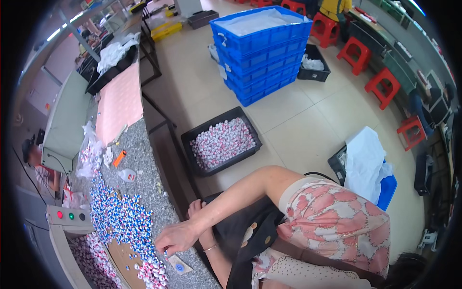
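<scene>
The speckled bench [144, 154] shows no raised lip on the worker's side, so a careless sweep could spill beads to the floor. At its far side, a grey box [61, 241] holds reddish-and-white pieces; anything knocked in would probably mix with them. The loose blue-and-white heap [120, 207] on the bench may scatter if brushed. The left hand [196, 208] is curled by the right forearm, its grip impossible to tell; crossed arms could bump. The right hand [175, 239] works at the heap's near edge. The red-and-white cluster [151, 273] sits just beside, inviting mixed colours; a pale card [180, 264] could get dragged. Smallest, one blue bead [166, 252] seems pinched in the right fingers, and might slip if held slackly.
</scene>
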### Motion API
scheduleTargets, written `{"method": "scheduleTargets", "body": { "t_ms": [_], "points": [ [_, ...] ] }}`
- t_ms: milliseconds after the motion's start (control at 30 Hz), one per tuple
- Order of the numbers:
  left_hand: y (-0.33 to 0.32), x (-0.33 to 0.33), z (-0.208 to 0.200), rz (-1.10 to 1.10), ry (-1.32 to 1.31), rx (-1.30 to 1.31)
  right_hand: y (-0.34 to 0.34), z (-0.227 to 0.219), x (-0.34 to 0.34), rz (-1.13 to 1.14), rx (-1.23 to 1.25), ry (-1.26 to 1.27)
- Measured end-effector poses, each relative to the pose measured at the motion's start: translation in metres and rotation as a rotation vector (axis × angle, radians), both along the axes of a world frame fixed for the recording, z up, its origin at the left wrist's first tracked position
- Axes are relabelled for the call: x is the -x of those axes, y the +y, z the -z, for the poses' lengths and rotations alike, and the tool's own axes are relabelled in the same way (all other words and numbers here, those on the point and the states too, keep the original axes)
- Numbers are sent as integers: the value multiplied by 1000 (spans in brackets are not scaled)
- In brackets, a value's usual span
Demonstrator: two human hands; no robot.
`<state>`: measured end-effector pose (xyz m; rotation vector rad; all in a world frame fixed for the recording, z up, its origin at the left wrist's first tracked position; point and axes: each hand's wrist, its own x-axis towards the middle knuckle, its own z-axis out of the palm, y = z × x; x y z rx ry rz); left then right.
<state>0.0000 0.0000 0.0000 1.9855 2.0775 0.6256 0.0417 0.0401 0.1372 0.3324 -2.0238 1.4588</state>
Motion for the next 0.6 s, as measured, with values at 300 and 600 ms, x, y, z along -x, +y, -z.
{"method": "scheduleTargets", "body": {
  "t_ms": [300, 600],
  "points": [
    [-112, -30, -31, -322, -243, -66, -24, 7, 12, -114, -23, -126],
    [-125, -30, -83, -454, -502, 201, -45, 22, 16, -131, -111, 36]
  ]
}}
